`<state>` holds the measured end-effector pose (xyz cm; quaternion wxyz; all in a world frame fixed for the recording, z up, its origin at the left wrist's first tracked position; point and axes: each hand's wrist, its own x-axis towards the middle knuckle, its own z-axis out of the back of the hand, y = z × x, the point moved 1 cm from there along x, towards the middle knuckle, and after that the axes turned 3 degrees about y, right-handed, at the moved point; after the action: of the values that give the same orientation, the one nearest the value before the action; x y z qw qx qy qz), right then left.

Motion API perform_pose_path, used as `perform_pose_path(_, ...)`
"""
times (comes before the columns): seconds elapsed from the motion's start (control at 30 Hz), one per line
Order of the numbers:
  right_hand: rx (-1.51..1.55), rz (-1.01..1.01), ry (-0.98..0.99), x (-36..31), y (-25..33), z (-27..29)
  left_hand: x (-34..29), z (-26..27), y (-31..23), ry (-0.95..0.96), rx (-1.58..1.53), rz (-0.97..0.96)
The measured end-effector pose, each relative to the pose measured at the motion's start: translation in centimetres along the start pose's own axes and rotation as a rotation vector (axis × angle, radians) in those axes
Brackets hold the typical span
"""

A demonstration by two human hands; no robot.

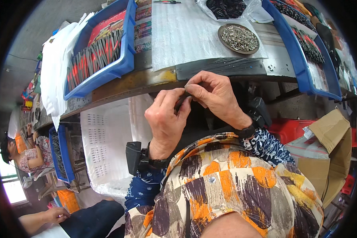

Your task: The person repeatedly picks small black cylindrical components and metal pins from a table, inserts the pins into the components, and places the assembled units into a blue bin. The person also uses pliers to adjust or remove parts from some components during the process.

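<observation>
Just in front of the table edge, my two hands meet with their fingertips close together. My left hand [167, 117] is closed around a small dark rod-like piece [181, 102], most of it hidden by the fingers. Thumb and forefinger of my right hand [215, 95] pinch at its upper end; whatever tiny part they grip there is too covered to make out. Beyond the hands, a round brown dish [246, 52] heaped with small shiny metal parts [238, 37] stands on a white foam sheet [178, 39]. An open plastic bag [250, 7] of black pieces [226, 8] lies behind it.
A blue tray [125, 65] of black-and-red pens [93, 59] stands at left, another blue tray [303, 77] at right. Below the table are a white basket [95, 158], a cardboard box [337, 158] and a red stool [281, 129]. Another person's hand [56, 215] rests at lower left.
</observation>
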<state>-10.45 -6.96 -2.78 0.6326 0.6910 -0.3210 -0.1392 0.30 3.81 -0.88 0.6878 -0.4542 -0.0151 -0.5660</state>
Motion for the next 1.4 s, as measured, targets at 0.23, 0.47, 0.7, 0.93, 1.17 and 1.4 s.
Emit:
perform_pose_path(0.23,-0.119,-0.055,0.037,0.4,0.6,0.2,0.1,0.3,-0.1,0.051,-0.022,0.049)
perform_pose_path(0.47,-0.127,0.001,0.062,0.3,0.3,1.1,0.6,0.9,0.7,0.377,-0.546,0.451)
perform_pose_path(0.7,-0.159,0.022,0.044,0.0,-0.2,1.2,0.4,0.4,0.8,0.413,-0.668,0.550)
perform_pose_path(0.93,-0.053,-0.097,0.031,-0.1,0.3,1.9,0.1,0.4,1.3,0.389,-0.824,0.606)
perform_pose_path(1.17,-0.747,0.220,0.000,3.3,2.6,1.8,-0.4,1.4,2.3,0.293,-0.738,0.686)
perform_pose_path(1.4,-1.472,0.262,0.360,9.3,0.1,-1.4,-1.3,2.8,3.5,0.197,-0.757,0.686)
